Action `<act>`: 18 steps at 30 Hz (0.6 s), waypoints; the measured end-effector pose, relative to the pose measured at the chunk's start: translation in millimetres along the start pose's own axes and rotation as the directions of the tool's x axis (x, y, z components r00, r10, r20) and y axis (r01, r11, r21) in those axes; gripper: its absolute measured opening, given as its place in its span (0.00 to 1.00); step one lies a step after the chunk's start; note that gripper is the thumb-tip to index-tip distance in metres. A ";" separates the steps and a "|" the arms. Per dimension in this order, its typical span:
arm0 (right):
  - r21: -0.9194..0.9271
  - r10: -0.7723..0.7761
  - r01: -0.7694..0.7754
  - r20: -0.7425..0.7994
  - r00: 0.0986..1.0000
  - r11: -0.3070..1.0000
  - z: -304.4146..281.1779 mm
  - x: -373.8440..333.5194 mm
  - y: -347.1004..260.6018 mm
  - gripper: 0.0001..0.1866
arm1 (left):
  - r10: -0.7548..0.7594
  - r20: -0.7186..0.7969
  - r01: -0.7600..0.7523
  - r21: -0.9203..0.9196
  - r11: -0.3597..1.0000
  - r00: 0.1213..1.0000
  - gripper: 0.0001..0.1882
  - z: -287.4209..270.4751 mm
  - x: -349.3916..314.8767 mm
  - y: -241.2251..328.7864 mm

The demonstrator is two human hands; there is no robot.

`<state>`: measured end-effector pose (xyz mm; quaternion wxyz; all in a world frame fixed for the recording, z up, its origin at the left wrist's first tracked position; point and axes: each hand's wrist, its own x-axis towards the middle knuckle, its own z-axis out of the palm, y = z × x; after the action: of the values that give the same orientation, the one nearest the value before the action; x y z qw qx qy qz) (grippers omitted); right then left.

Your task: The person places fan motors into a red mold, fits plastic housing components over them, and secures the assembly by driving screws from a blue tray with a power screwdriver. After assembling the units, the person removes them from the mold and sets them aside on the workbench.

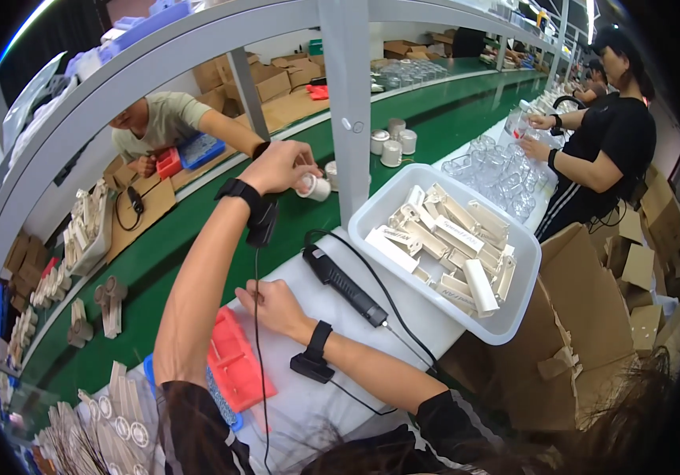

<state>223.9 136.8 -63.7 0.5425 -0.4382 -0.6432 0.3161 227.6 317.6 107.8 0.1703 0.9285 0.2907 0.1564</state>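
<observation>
My left hand (283, 168) reaches over the green conveyor, its fingers closed round a white cup-shaped plastic part (314, 188). Just behind that part stands another white round part (332, 174), partly covered by the grey post. Above the white worktop, my right hand (270, 305) has its fingers curled together beside the red divided tray (238, 360). Whatever those fingers hold, if anything, is hidden. A black electric screwdriver (345, 286) lies to the right of my right hand, with its cable looping behind it.
A pale tub (518, 294) of white plastic parts sits at right. The grey post (348, 103) rises before me. Across the green belt (197, 229), a co-worker's arm (229, 131) extends towards my left hand. White parts (118, 419) pile at lower left; cardboard boxes (593, 309) stand at right.
</observation>
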 end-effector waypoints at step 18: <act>0.140 -0.213 0.218 -0.051 0.976 0.966 24.4 -14.0 60.3 0.08 | -0.082 0.336 0.077 0.028 0.997 0.938 0.65 126.2 186.7 -71.3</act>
<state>213.9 150.9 -127.9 0.6152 -0.3307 -0.6527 0.2935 388.2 455.0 1.8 0.2168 0.9303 0.2956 -0.0137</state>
